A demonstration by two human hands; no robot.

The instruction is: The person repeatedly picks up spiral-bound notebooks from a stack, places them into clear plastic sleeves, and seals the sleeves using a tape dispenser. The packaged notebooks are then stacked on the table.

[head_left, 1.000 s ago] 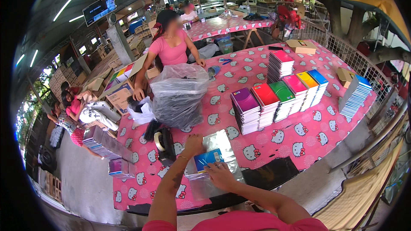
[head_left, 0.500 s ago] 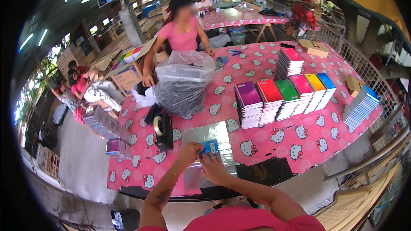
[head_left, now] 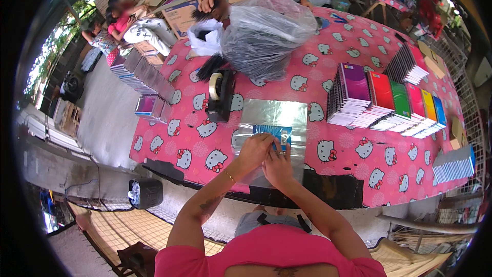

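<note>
My left hand [head_left: 252, 150] and my right hand [head_left: 278, 164] meet over a small blue notebook [head_left: 273, 134] that lies on a sheet of shiny silver wrapping film [head_left: 272, 116]. Both hands grip the notebook's near edge together with the film, fingers curled. The film lies flat on the pink patterned tablecloth [head_left: 353, 159] just in front of me. A black tape dispenser [head_left: 220, 94] stands to the left of the film.
Stacks of coloured notebooks [head_left: 382, 101] line the right side, with more stacks [head_left: 453, 164] at the far right edge. A big clear plastic bag [head_left: 266, 33] of dark items sits mid-table. A person in pink stands across the table, another sits at left by boxes.
The view has tilted down and closer to the table. My hands stay on the blue notebook and the film, now pressed closer together at its near edge.
</note>
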